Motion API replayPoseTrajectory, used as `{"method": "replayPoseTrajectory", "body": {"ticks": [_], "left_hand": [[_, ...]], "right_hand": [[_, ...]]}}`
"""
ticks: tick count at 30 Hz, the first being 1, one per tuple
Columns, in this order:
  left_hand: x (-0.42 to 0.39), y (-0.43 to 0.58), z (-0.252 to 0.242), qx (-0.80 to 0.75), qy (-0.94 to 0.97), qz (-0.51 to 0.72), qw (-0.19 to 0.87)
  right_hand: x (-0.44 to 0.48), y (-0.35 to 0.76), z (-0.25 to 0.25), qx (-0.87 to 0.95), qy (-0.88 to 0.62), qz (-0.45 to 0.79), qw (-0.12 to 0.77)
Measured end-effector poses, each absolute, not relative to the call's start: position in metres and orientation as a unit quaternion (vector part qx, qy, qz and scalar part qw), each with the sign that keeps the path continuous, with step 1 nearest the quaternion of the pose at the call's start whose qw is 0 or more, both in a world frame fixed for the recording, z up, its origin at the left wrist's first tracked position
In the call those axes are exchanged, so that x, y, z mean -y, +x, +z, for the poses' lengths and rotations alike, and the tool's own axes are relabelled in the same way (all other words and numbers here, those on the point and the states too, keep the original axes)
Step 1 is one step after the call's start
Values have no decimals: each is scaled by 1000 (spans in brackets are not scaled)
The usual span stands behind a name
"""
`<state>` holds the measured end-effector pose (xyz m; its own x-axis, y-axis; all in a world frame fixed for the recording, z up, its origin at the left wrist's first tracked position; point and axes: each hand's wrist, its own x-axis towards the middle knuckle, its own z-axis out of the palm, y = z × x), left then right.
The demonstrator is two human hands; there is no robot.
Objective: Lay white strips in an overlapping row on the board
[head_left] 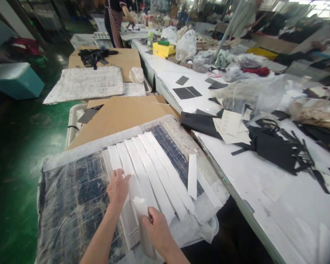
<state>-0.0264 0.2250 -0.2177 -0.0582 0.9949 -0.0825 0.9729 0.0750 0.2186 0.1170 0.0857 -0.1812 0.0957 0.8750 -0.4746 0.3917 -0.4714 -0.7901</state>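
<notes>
Several long white strips [151,167], of paper or thin cloth, lie side by side and partly overlapping on a worn dark-blue patched cloth pad [74,198]. My left hand [118,187] rests on the leftmost strips, its fingers bent and thumb pinching at a strip's edge. Closer to me, my right hand [157,228] pinches a white strip [140,209] between thumb and fingers; the strip's near end is lifted and folded over. One short white strip [192,176] lies apart at the right of the pad.
Brown cardboard [121,113] extends beyond the pad. On the right, a long white table [236,176] holds black fabric pieces [275,146], cream cards [231,124], plastic bags and a yellow box [163,49]. Another person [115,22] stands far back. A teal crate [18,80] sits on the green floor.
</notes>
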Motion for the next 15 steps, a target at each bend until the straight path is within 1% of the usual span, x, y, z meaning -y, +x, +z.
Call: {"method": "replayPoseTrajectory", "body": {"ticks": [5, 11, 13, 15], "left_hand": [[-212, -21, -211, -622, 779, 30, 66], [-187, -19, -208, -601, 798, 25, 45], [-181, -19, -210, -607, 793, 29, 43], [-179, -18, -210, -613, 788, 36, 49]], "right_hand": [[-74, 124, -179, 453, -694, 507, 235], [-25, 161, -172, 453, -663, 569, 178], [-10, 178, -161, 433, -632, 610, 201], [-4, 192, -144, 384, -588, 665, 253]]}}
